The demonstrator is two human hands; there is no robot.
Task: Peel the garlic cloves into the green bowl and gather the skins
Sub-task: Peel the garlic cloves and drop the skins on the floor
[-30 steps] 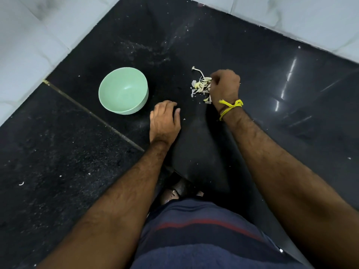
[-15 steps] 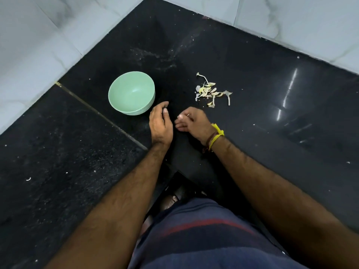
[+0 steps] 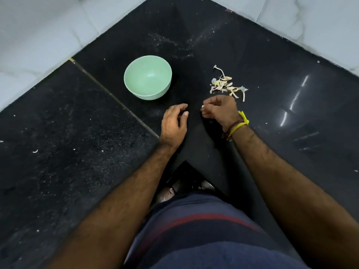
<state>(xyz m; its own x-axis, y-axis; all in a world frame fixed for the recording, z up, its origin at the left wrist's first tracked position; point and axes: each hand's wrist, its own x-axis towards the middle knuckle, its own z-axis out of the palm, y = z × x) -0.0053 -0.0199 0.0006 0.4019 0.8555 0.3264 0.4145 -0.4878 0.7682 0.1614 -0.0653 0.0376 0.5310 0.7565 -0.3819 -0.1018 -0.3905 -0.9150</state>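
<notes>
The right hand curls round something pale at its fingertips, too small to tell whether clove or skin. The left hand hides its own fingertips, so whether it holds anything cannot be told. The skins form one blurred heap whose separate pieces cannot be counted.
</notes>
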